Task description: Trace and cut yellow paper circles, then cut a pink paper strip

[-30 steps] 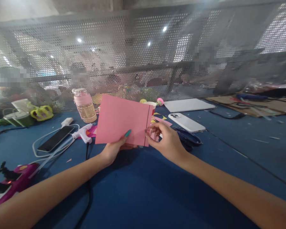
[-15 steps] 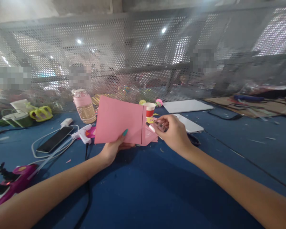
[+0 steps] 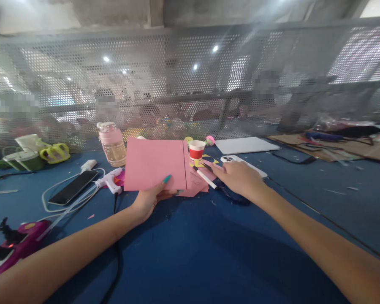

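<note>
My left hand [image 3: 148, 202] grips a pink sheet [image 3: 155, 164] by its lower edge, thumb in front and fingers behind. A dark line runs down near the sheet's right side. My right hand [image 3: 240, 176] is at the scissors [image 3: 208, 166], whose dark blades point left over pink and yellow paper; its fingers are partly hidden. A white marker [image 3: 205, 177] with a black tip lies on more pink paper [image 3: 194, 185]. Behind it stands a red and white paper cup [image 3: 196, 149]. Next to my right hand lies a white phone [image 3: 256, 169].
At left are a pink bottle [image 3: 112, 143], a white glue gun [image 3: 110, 180], a dark phone [image 3: 72, 188] with a cable, and a magenta power strip [image 3: 20, 245]. White sheets [image 3: 247, 145] and cardboard [image 3: 297, 145] lie at the right, before a perforated metal screen [image 3: 183, 84].
The pink sheet has tilted flatter and moved slightly left. My right hand has moved slightly right, its fingers now stretched toward the papers, and more of the white phone shows.
</note>
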Demonstrator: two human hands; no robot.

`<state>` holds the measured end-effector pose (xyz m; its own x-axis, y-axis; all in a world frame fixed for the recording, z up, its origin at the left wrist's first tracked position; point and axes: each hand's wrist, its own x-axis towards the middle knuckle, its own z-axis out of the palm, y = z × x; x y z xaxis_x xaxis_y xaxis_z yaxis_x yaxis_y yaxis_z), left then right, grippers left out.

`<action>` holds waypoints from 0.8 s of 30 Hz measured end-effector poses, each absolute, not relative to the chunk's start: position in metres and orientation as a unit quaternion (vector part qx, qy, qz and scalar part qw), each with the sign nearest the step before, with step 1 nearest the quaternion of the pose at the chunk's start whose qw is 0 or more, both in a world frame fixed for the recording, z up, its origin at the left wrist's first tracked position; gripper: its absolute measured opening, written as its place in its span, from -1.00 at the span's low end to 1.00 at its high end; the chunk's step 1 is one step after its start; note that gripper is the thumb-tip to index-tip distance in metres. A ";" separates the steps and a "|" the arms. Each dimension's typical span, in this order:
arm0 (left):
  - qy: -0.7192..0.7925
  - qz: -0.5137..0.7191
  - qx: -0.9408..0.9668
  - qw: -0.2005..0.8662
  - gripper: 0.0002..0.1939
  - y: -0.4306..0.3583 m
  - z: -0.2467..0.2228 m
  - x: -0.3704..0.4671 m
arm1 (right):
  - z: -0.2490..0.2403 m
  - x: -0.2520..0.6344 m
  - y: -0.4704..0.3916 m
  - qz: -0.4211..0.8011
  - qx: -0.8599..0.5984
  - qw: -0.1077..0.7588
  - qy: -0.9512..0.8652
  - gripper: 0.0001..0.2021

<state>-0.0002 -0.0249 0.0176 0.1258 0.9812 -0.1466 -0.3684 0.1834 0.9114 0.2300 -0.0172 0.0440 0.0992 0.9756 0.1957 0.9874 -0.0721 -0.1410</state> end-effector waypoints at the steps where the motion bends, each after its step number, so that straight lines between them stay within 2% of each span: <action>1: 0.406 0.516 0.375 0.654 -0.69 -0.024 0.016 -0.001 | 0.046 0.230 -0.020 -0.029 -0.763 0.076 -0.642 -0.54; 4: 0.400 0.516 0.374 0.659 -0.73 -0.023 0.014 -0.003 | 0.045 0.234 -0.024 0.008 -0.790 -0.010 -0.613 -0.55; 7: 0.392 0.527 0.362 0.661 -0.79 -0.023 0.014 -0.004 | 0.035 0.241 -0.018 -0.002 -0.768 -0.001 -0.640 -0.62; 10: 0.380 0.532 0.362 0.664 -0.85 -0.023 0.014 -0.004 | 0.024 0.249 -0.008 -0.009 -0.755 0.055 -0.654 -0.69; 14: 0.373 0.536 0.368 0.662 -0.79 -0.022 0.013 -0.005 | 0.017 0.252 -0.003 -0.006 -0.732 0.115 -0.672 -0.89; 18: 0.374 0.532 0.377 0.659 -0.77 -0.023 0.012 -0.006 | 0.014 0.244 -0.011 -0.109 -0.706 0.165 -0.680 -0.86; 20: 0.374 0.530 0.386 0.655 -0.78 -0.023 0.012 -0.007 | 0.015 0.235 -0.016 -0.144 -0.690 0.218 -0.675 -0.86; 22: 0.366 0.531 0.395 0.655 -0.76 -0.023 0.013 -0.008 | 0.017 0.226 -0.019 -0.119 -0.673 0.298 -0.666 -0.81; 24: 0.351 0.542 0.396 0.653 -0.76 -0.021 0.016 -0.009 | 0.019 0.215 -0.021 -0.010 -0.662 0.373 -0.650 -0.80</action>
<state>-0.0088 -0.0214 0.0163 0.1660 0.9857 -0.0288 -0.4301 0.0986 0.8974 0.2151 -0.0210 0.0194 0.1547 0.8530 0.4984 0.8685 0.1230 -0.4801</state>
